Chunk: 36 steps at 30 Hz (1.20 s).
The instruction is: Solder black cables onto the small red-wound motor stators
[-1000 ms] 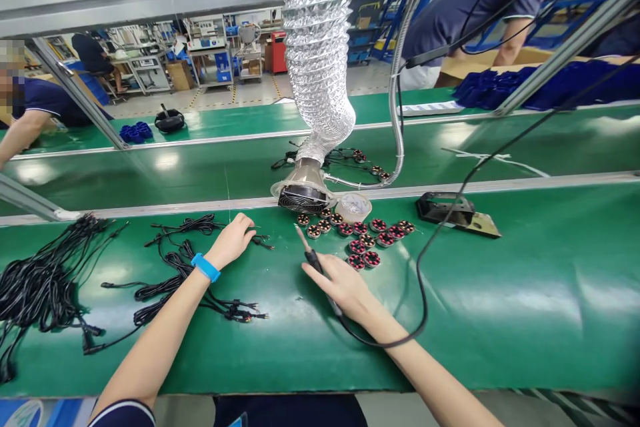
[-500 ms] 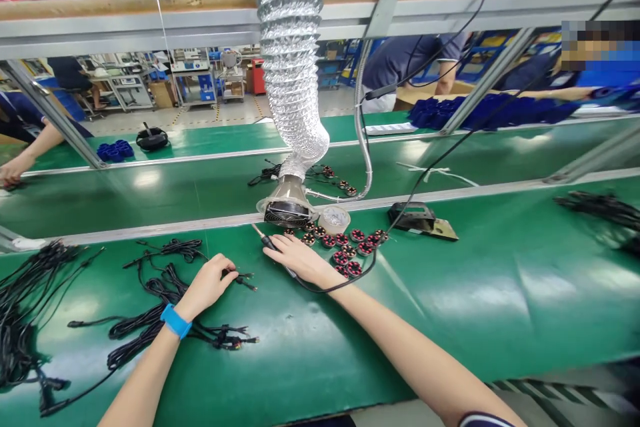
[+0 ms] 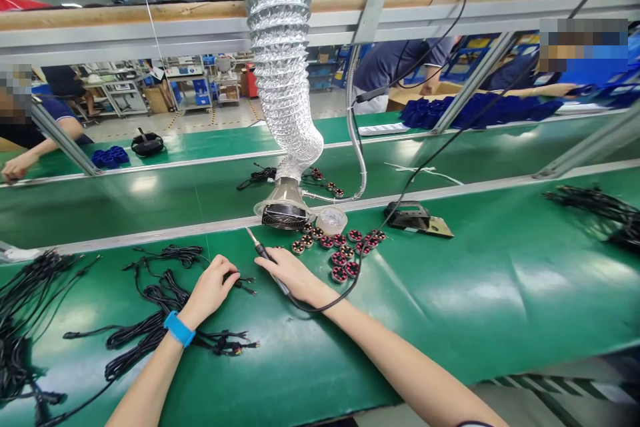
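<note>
Cable ends short of the desk's far edge are partly covered by the left hand, fingers bent, grip unclear; beyond, the soldering iron, gripped by the right hand, has been brought nearer, narrowing the working gap.

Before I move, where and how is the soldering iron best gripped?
Probably by the dark handle, well back from the bare metal tip, coming from the near right, as the right hand holds it. The iron slants, tip pointing away and leftward; its cord leaves the near end, so keep fingers ahead of that.
</note>
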Each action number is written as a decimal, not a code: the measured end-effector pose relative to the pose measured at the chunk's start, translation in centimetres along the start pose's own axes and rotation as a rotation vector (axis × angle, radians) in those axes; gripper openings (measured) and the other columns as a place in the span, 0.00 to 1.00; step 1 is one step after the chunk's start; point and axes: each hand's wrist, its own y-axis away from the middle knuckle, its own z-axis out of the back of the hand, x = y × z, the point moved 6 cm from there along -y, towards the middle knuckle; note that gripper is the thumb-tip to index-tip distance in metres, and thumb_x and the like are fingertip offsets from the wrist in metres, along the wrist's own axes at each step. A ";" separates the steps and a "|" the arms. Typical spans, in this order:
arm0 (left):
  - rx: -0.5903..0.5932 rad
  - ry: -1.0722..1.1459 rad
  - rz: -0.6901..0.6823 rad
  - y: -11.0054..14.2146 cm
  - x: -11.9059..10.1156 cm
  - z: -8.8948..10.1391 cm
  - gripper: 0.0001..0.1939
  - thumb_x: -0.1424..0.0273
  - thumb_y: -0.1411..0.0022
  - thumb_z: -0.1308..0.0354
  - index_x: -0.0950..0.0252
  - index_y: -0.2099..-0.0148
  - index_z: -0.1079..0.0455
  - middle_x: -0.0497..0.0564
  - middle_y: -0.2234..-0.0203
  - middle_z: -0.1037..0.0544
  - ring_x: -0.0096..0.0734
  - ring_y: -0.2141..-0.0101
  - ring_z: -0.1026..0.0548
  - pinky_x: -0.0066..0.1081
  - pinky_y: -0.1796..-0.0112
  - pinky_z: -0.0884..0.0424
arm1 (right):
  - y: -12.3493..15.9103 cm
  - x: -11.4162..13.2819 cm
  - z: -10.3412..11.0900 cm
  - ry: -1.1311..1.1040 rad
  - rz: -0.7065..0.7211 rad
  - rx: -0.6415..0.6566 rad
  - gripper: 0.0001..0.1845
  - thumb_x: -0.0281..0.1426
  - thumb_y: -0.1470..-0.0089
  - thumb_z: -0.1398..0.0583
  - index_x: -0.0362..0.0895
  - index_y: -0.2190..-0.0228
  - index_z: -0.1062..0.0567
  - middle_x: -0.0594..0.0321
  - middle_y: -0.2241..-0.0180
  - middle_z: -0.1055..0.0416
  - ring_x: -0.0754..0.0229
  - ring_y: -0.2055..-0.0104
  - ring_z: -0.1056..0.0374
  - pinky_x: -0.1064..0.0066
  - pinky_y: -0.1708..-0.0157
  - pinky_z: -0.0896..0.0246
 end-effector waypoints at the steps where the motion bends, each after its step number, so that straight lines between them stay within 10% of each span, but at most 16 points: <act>1: -0.005 -0.010 0.011 0.1 0.1 0.2 0.16 0.59 0.31 0.52 0.61 0.63 0.28 0.53 0.64 0.26 0.35 0.66 0.25 0.32 0.61 0.31 | 0.4 0.4 -0.2 -0.039 0.011 -0.025 0.23 0.19 0.40 0.49 0.44 0.45 0.35 0.52 0.53 0.33 0.56 0.55 0.36 0.65 0.55 0.36; 10: -0.012 -0.101 0.061 -0.2 -0.2 0.0 0.18 0.64 0.28 0.59 0.59 0.52 0.27 0.52 0.60 0.21 0.35 0.62 0.23 0.30 0.60 0.31 | 5.1 1.1 -0.9 -0.101 -0.211 -0.445 0.18 0.29 0.38 0.42 0.47 0.47 0.34 0.52 0.55 0.32 0.53 0.56 0.31 0.61 0.59 0.30; 25: 0.035 0.142 0.044 -2.5 -2.4 -1.3 0.14 0.60 0.40 0.39 0.64 0.56 0.24 0.50 0.69 0.25 0.32 0.69 0.28 0.29 0.68 0.35 | -0.1 1.0 -3.2 -0.402 -0.183 -0.252 0.25 0.20 0.44 0.44 0.48 0.46 0.36 0.53 0.51 0.38 0.57 0.58 0.28 0.64 0.58 0.29; 36: -0.001 0.363 0.214 -3.6 -1.1 -2.1 0.14 0.62 0.39 0.45 0.66 0.70 0.28 0.50 0.75 0.24 0.29 0.73 0.31 0.27 0.71 0.38 | -0.5 0.4 -4.0 -0.524 -0.297 -0.323 0.21 0.25 0.43 0.42 0.48 0.48 0.35 0.56 0.53 0.38 0.57 0.56 0.29 0.63 0.55 0.29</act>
